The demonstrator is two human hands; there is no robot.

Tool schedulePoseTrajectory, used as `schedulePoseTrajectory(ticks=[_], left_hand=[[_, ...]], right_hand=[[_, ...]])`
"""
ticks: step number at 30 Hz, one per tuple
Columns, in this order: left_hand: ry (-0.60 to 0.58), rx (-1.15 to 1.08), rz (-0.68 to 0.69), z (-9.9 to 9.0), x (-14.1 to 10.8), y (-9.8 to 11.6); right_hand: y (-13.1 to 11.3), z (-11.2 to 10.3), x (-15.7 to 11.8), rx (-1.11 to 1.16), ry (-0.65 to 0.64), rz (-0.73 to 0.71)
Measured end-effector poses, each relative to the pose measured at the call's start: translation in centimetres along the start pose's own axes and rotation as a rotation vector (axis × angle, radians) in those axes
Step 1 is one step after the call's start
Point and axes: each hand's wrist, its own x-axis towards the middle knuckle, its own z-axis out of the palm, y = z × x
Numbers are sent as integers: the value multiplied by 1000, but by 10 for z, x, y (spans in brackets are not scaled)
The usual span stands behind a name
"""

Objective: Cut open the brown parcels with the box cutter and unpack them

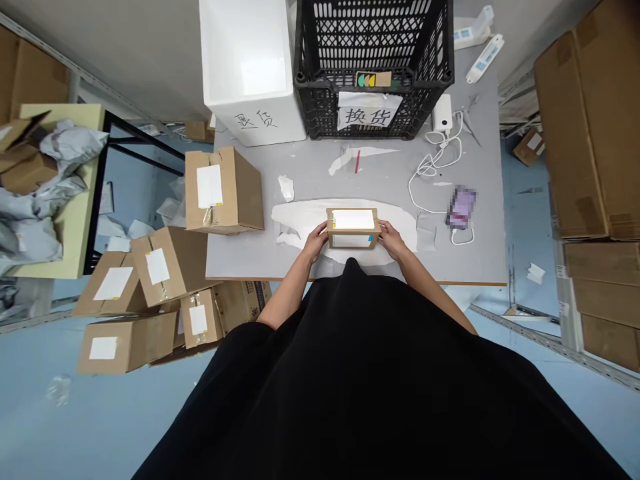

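Observation:
A small brown cardboard box [353, 233] with white labels on its top and front sits near the table's front edge. My left hand [316, 242] grips its left side, and my right hand [391, 240] grips its right side. Beneath and around the box lies a torn white sheet [400, 220] on the grey table [240, 257]. A purple phone-like object [461, 207], partly pixelated, rests to the right with a white cable beside it.
A white bin [253, 80] and a black crate [375, 100] stand at the back. One taped carton [225, 190] is on the table's left, with several cartons [160, 267] below. Grey parcels [37, 193] lie on a side table. Scissors [470, 123] lie back right.

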Motion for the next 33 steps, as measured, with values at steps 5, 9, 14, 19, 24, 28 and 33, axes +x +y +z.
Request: schedulePoseTrajectory(ticks=[5,9,14,19,24,28,33], left_hand=[[-25,-41,11,0,-12,-1],[46,-35,-62,-2,-22,-11],[159,15,-153,-1,-20,-22],[222,90,-266,2,-13,-34],[169,22,-393,3,-14,-32],[39,6,-245,5,-25,-9],[119,82,-22,10,-43,22]], right_hand=[[17,-6,-10,14,-30,-53],[33,-6,-21,-28,-34,-56],[33,1,-19,-104,40,-106],[27,8,-9,-312,162,-101],[29,3,-3,-330,168,-135],[33,-4,-4,-192,86,-48],[41,9,-6,-122,-56,20]])
